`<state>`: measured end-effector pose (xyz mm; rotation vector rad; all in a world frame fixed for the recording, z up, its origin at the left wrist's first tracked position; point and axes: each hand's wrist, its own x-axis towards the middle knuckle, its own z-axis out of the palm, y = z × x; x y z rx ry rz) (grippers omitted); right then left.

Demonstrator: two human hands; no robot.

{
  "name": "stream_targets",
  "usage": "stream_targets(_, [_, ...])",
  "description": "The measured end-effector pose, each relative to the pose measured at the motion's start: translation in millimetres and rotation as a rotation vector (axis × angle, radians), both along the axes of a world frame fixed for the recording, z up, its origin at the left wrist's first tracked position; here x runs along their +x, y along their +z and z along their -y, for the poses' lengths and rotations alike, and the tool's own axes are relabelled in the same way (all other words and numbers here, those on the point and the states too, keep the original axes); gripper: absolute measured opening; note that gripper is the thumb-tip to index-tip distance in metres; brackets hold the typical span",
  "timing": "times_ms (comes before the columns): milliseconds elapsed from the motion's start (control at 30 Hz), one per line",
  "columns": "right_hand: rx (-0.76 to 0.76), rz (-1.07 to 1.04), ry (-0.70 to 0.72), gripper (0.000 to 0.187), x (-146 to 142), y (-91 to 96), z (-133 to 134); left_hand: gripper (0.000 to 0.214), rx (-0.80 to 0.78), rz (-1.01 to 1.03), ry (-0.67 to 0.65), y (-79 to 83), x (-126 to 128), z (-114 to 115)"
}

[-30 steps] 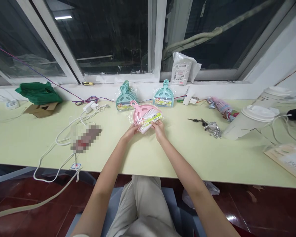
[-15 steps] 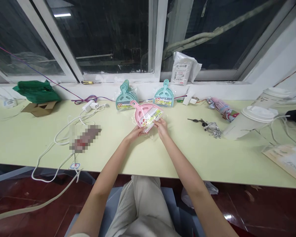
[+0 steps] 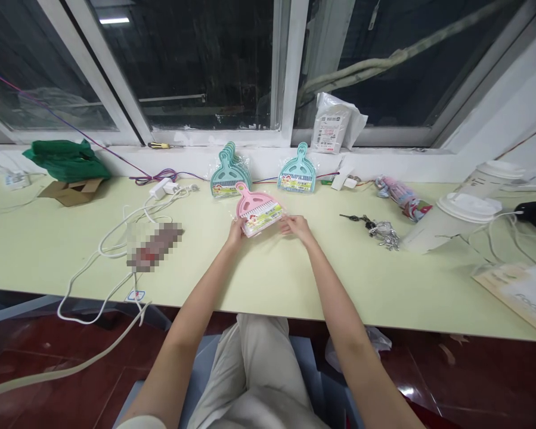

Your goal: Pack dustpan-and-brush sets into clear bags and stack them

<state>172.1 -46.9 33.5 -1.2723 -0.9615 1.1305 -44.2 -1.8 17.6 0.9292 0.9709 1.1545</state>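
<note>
A pink dustpan-and-brush set [image 3: 255, 210] in clear wrap lies low over the pale yellow table [image 3: 268, 262], handle pointing away from me. My left hand [image 3: 235, 231] pinches its near left corner. My right hand [image 3: 296, 224] rests at its right edge, fingers curled on the wrap. Behind it, a stack of teal sets [image 3: 229, 173] leans against the window ledge. One more teal set [image 3: 297, 172] stands to the right of that stack.
White cables and a charger [image 3: 160, 190] trail across the left of the table beside a blurred flat object [image 3: 154, 245]. Keys [image 3: 379, 229], a folded umbrella [image 3: 404, 196] and lidded paper cups [image 3: 455, 217] lie to the right. A green cloth [image 3: 66, 158] sits far left.
The pink set has come down from a raised tilt to lie nearly flat near the table. My left hand slid up to its left corner and my right hand shifted to its right edge.
</note>
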Motion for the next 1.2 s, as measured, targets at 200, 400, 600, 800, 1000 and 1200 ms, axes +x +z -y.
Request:
stream_targets(200, [0.463, 0.551, 0.025, 0.056, 23.6, 14.5, 14.8, 0.045, -0.064, 0.038, -0.069, -3.1, -24.7, -10.5])
stream_targets(400, [0.516, 0.505, 0.015, 0.013, 11.5, 6.4, 8.5, 0.037, -0.110, -0.046, -0.186, 2.5, -24.9, -4.1])
stream_targets(600, [0.494, 0.482, -0.126, 0.004, 12.4, 4.1, 8.8, 0.037, -0.041, -0.166, -0.370, 10.0, -26.3, 4.6])
stream_targets(800, [0.393, 0.446, -0.234, 0.021, 11.1, -10.6, 3.1, 0.039, 0.040, -0.154, -0.492, 8.2, -26.4, 9.7])
stream_targets(1000, [0.127, -0.036, -0.016, 0.054, 8.6, -25.9, -9.4, 0.057, 0.058, -0.204, -0.433, 18.2, -25.2, 16.2])
stream_targets(1200, [0.238, -0.027, -0.199, 0.049, -7.1, -33.8, -18.3, 0.058, 0.245, -0.471, -0.107, 13.8, -27.5, 8.4])
